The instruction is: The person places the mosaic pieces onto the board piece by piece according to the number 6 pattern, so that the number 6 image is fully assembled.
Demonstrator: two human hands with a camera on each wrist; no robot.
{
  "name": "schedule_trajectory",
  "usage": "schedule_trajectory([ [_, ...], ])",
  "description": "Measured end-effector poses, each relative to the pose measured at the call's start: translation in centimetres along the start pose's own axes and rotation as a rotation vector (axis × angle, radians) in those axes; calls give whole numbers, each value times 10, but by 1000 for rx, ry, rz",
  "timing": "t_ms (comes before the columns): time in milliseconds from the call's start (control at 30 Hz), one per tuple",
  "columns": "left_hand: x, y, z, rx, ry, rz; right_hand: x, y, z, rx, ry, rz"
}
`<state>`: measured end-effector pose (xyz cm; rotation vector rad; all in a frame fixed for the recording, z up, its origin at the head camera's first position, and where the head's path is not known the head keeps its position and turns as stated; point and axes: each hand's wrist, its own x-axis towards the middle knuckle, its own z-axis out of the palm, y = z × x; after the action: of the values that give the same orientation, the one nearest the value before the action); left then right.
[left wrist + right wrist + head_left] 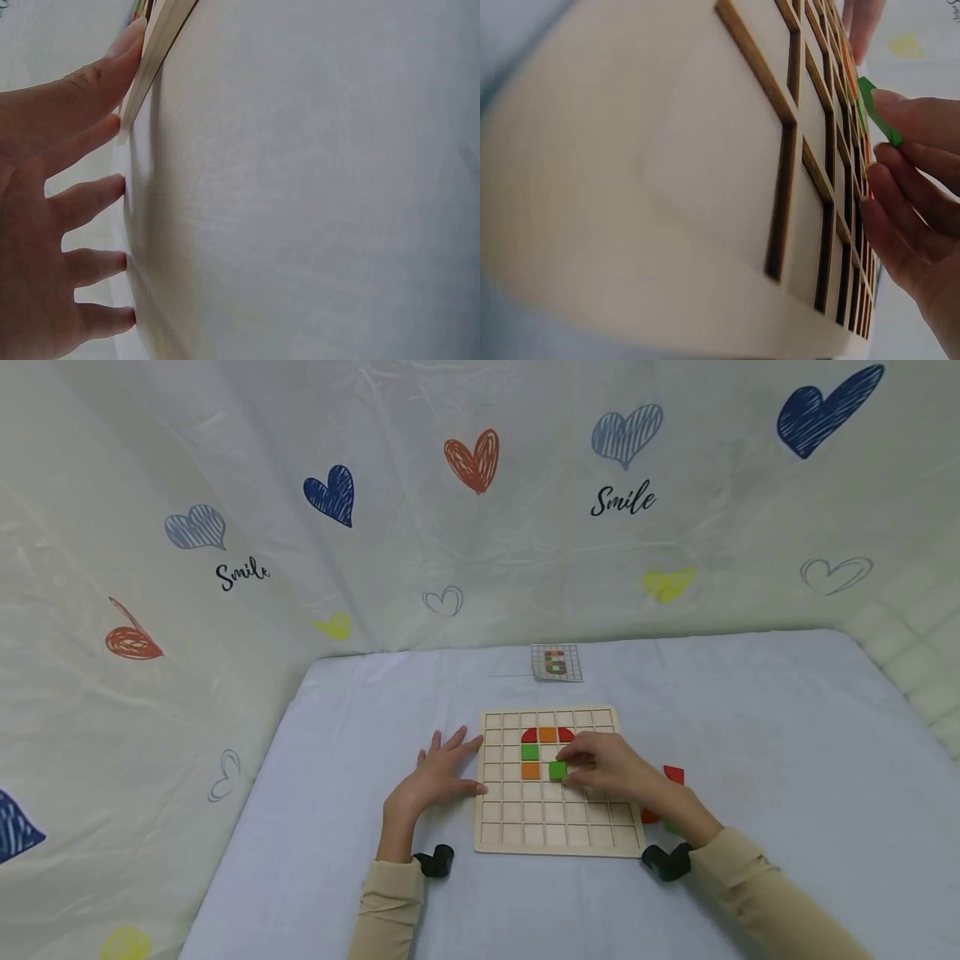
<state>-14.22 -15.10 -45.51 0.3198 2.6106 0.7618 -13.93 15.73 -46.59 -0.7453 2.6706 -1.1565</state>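
Observation:
A wooden grid board (517, 835) lies flat on the table. Set in its cells are a red rounded piece (529, 735), an orange square (548, 734), another red rounded piece (566, 735), a green square (530, 752) and a lower orange square (531, 771). Between thumb and fingers my right hand (609, 767) pinches a green tile (557, 771) over the board, right of the lower orange square; the right wrist view shows this tile tilted. With fingers spread, my left hand (437, 777) touches the board's left edge with thumb and index finger.
Behind the board lies a small printed card (557, 662) with a coloured grid pattern. Loose pieces, including a red one (674, 774), sit to the board's right, partly hidden by my right forearm. A white curtain (525, 543) with hearts hangs behind the white-covered table (360, 710).

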Motion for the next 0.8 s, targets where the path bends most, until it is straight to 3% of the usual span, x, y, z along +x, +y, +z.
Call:
schedule_trajectory([
  [267, 1, -1, 1, 2, -7, 6, 6, -8, 8, -68, -19, 26],
  [800, 1, -2, 0, 3, -4, -2, 11, -13, 12, -132, -26, -10],
])
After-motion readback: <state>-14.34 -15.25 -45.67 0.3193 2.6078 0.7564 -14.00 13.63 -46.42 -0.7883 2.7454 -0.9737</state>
